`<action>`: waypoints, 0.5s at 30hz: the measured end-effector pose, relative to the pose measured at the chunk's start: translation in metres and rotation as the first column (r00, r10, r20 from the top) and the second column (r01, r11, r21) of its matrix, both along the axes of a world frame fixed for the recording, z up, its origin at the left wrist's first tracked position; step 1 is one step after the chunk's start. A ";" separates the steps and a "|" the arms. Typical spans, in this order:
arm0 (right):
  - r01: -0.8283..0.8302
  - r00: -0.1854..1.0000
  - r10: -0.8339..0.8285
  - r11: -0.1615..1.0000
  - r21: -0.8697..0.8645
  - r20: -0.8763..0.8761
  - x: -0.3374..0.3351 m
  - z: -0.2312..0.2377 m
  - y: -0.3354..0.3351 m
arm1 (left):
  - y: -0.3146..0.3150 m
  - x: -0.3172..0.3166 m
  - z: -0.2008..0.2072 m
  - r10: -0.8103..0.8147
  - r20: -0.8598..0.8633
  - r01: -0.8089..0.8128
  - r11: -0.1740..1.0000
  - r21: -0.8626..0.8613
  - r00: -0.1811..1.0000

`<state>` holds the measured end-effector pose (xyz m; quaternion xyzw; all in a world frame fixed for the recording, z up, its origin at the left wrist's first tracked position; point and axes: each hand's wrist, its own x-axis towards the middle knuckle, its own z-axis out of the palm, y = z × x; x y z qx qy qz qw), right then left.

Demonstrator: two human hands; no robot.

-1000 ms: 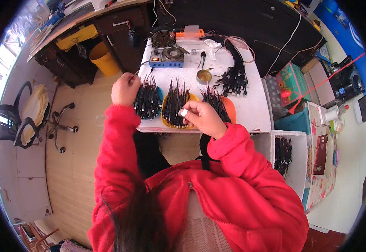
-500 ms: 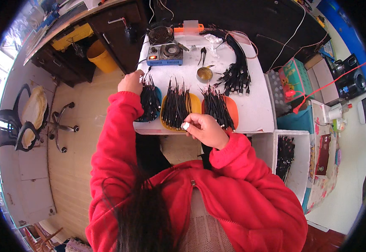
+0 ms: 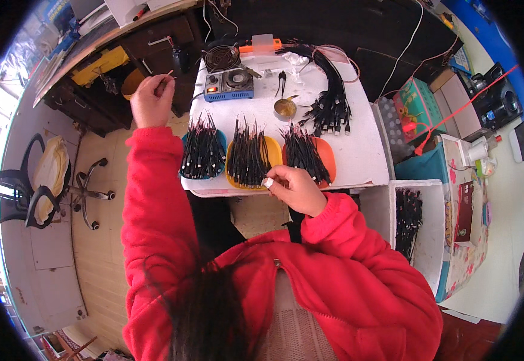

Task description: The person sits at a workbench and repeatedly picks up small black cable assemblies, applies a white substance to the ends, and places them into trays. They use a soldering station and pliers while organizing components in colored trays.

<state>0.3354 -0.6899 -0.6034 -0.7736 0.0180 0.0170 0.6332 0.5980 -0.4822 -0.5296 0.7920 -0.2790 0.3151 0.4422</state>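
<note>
My left hand (image 3: 152, 101) is raised beyond the table's left edge, its fingers pinched together. A thin, reddish-tipped strand (image 3: 170, 73) sticks out of the pinch. In front of the yellow tray (image 3: 231, 157), my right hand (image 3: 299, 191) is closed at the near table edge, with a small white piece (image 3: 267, 182) at its thumb and fingertips. Bundles of short black cables with bare thin ends fill the blue tray (image 3: 185, 166), the yellow tray and the orange tray (image 3: 328, 159). The blue tray is the nearest to my left hand.
A blue heating device (image 3: 231, 93) with a lit switch stands at the table's back left. Beside it are a fan (image 3: 222, 58), black tweezers (image 3: 282, 83) and a small metal pot (image 3: 285, 108). Longer black cables (image 3: 329, 105) lie behind the orange tray. A white bin (image 3: 433, 240) stands right.
My left hand has moved from the back of the blue tray up and left, past the table edge, uncovering the cables there. My right hand has stayed in place.
</note>
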 end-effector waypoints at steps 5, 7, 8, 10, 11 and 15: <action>-0.028 0.999 0.029 0.996 0.090 -0.018 -0.010 0.012 0.003 | 0.028 -0.050 0.014 -0.011 -0.282 0.113 0.931 0.348 0.959; -0.043 0.998 0.047 0.991 0.125 -0.029 -0.016 0.017 0.007 | 0.024 -0.052 -0.007 -0.027 -0.306 0.160 0.894 0.419 0.952; -0.045 0.999 0.048 0.990 0.133 -0.017 -0.019 0.020 0.010 | 0.018 -0.049 -0.019 0.024 -0.377 0.186 0.839 0.511 0.926; -0.051 0.999 0.049 0.989 0.141 0.020 -0.027 0.024 0.014 | 0.007 -0.049 -0.041 0.097 -0.377 0.130 0.836 0.534 0.921; -0.052 0.998 0.046 0.989 0.137 0.047 -0.033 0.027 0.014 | 0.007 -0.053 -0.045 0.018 -0.295 0.103 0.916 0.389 0.955; -0.013 0.984 0.006 0.999 0.042 0.179 -0.055 0.036 0.012 | -0.008 -0.120 -0.040 -0.351 -0.509 0.279 0.936 -0.215 0.786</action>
